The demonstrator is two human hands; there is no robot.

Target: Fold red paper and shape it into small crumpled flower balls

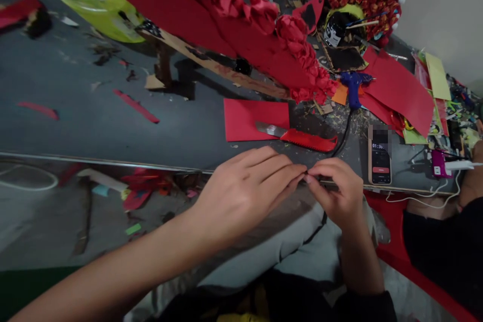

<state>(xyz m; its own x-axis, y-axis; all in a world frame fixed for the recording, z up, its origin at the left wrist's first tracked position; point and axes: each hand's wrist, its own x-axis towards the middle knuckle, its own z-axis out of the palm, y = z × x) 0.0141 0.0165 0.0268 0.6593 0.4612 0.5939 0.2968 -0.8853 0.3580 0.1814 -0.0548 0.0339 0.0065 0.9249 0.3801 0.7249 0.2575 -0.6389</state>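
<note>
the left hand (245,181) and right hand (337,191) meet at their fingertips over the near edge of the tabletop (86,131). the left fingers lie extended, close together; the right thumb and forefinger form a narrow pinch. whether a small item is held at the meeting point cannot be told. just beyond the left hand, the red card (241,121) lies flat on the tabletop; the blade of the cutter (309,140) overlaps its right part, and the red handle points to the right. behind the card, a red panel (211,35) slants across the view, edged with crumpled red trim (298,35). the blue glue gun (353,90) lies near the trim's right end. to the right of the right hand, the phone (380,158) lies near the edge. well left of the card, a red strip (136,105) lies on the tabletop.
</note>
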